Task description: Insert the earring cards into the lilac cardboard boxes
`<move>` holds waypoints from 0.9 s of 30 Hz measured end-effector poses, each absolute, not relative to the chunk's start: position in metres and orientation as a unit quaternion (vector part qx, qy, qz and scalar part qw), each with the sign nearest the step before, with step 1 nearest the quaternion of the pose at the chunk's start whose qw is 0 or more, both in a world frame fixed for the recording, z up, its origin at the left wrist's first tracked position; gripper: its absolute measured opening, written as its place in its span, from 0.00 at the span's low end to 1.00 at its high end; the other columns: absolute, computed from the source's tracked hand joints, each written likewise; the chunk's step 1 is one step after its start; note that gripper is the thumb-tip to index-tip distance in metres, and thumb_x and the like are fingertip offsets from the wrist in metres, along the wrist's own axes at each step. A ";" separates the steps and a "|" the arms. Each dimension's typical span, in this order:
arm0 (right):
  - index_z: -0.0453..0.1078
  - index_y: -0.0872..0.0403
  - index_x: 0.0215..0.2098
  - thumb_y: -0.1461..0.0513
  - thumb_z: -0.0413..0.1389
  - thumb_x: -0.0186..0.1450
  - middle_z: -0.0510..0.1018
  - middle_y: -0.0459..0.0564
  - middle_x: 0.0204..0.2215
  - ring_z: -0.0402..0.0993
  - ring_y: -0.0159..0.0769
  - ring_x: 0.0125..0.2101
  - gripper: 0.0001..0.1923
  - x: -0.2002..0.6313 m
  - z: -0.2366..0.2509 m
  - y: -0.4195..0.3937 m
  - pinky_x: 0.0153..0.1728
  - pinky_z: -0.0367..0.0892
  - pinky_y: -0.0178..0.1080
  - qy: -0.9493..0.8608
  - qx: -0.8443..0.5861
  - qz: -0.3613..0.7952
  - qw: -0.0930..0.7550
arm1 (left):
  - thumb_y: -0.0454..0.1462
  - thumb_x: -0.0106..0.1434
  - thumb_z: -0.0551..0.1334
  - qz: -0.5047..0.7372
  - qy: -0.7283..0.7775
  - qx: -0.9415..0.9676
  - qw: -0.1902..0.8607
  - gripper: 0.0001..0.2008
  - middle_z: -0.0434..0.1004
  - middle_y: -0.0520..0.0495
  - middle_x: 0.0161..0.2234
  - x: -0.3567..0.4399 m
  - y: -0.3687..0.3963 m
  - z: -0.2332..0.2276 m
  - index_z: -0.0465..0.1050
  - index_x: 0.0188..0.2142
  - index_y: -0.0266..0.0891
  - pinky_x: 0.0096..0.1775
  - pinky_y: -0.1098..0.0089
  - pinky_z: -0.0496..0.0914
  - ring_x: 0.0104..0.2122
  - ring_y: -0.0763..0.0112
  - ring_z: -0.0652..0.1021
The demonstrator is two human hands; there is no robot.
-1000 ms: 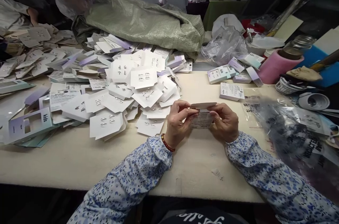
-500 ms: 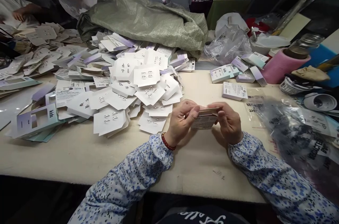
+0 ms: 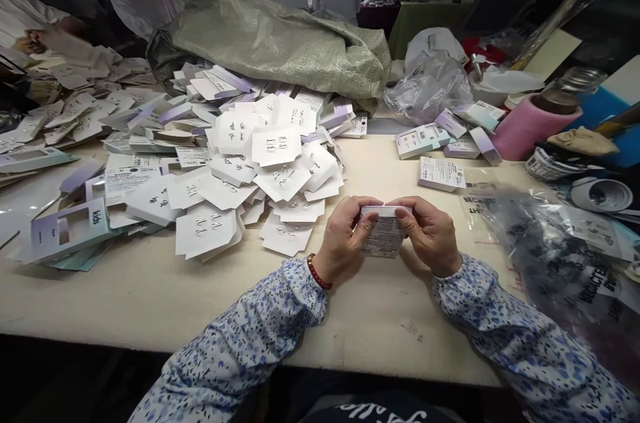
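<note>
While both hands are up over the desk (image 3: 150, 303), I see the small printed box (image 3: 383, 235) pinched between them, its text side facing me and its top edge level. My left hand (image 3: 345, 240) is curled closed on the box's left side, thumb across the front near the upper corner. My right hand (image 3: 430, 234) is closed on the right side the same way, thumb tip pressing the top edge. The box sits between the two hands, just above the desk surface, near the front edge and right of the middle.

Just left of the left hand lies a heap of white earring cards (image 3: 260, 163), spreading back toward a grey-green woven sack (image 3: 280, 43). Beyond the hands, a few finished lilac boxes (image 3: 440, 143) lie together, one flat with its printed back up. To the right, crumpled clear plastic bags (image 3: 550, 243) cover the desk, with a pink roll (image 3: 530, 126) behind them.
</note>
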State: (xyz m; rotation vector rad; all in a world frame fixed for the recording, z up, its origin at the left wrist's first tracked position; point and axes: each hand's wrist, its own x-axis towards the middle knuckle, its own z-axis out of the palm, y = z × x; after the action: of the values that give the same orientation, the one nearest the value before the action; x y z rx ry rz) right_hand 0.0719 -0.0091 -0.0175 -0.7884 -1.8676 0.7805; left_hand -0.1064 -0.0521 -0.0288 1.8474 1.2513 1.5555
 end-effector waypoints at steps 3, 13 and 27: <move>0.77 0.52 0.42 0.59 0.56 0.71 0.84 0.50 0.34 0.79 0.35 0.31 0.09 0.072 -0.018 -0.006 0.29 0.73 0.36 -0.776 -0.310 0.259 0.484 | 0.39 0.72 0.59 0.564 0.436 0.680 0.172 0.10 0.81 0.44 0.42 -0.107 -0.051 -0.026 0.75 0.47 0.40 0.45 0.65 0.72 0.42 0.67 0.78; 0.76 0.51 0.43 0.62 0.57 0.69 0.83 0.50 0.35 0.79 0.37 0.33 0.06 0.076 -0.018 -0.004 0.31 0.74 0.39 -0.802 -0.280 0.242 0.469 | 0.39 0.71 0.59 0.526 0.423 0.720 0.164 0.08 0.79 0.46 0.36 -0.120 -0.046 -0.022 0.75 0.42 0.39 0.34 0.69 0.70 0.33 0.71 0.76; 0.75 0.52 0.39 0.61 0.59 0.68 0.83 0.54 0.37 0.81 0.39 0.37 0.04 0.085 -0.021 0.014 0.35 0.78 0.41 -0.821 -0.211 0.272 0.455 | 0.34 0.71 0.59 0.487 0.360 0.793 0.065 0.06 0.83 0.43 0.39 -0.137 -0.039 -0.023 0.75 0.43 0.38 0.40 0.68 0.76 0.39 0.67 0.82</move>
State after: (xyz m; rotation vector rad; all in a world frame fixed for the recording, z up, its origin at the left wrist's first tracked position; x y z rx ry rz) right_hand 0.0848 0.0138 -0.0211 -0.5205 -2.0269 0.6713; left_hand -0.1367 -0.0394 -0.0225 2.3932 1.0862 1.4708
